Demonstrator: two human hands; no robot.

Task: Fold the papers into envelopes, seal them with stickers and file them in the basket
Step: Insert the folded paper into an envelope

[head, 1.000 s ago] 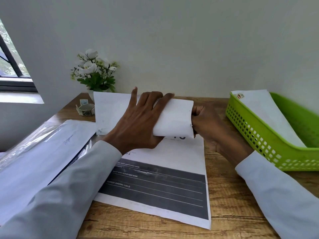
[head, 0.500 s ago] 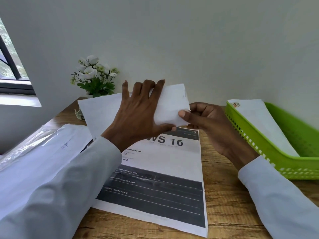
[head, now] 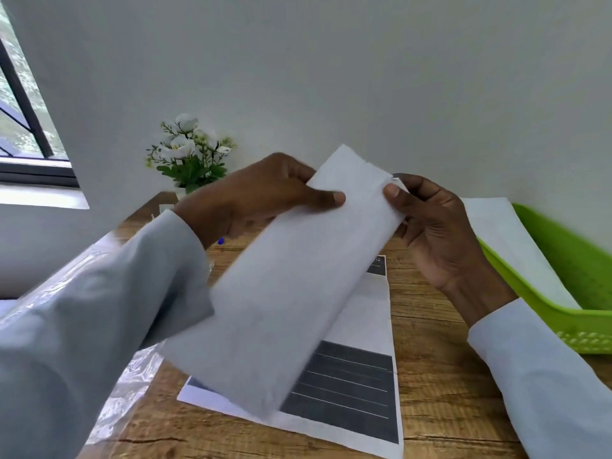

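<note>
Folded white paper strip [head: 298,286], long and narrow, was held in the air above the wooden bench [head: 437,385], slanting from its far end between the two hands down toward the viewer. Head view: the left hand [head: 261,197] closed its grip on the strip's upper left edge, thumb on the near face and fingers behind; the right hand [head: 433,226] pinched the upper right corner with thumb in front, its grip likewise closed on the paper. No sticker was visible on the strip, so it was judged folded but not yet sealed, with filing to follow. Beneath it a flat printed sheet with dark grey bands [head: 351,385] lay unfolded on the bench, apparently awaiting its turn. A crinkled clear plastic sleeve [head: 132,385] lay at the left edge, its contents not discernible. The green perforated plastic basket [head: 576,260] stood at the right, near the right hand, and held at least one white folded envelope [head: 503,236] lying along its length; whether more lay beneath could not be told. A small pot of white artificial flowers [head: 188,154] stood at the far wall.
</note>
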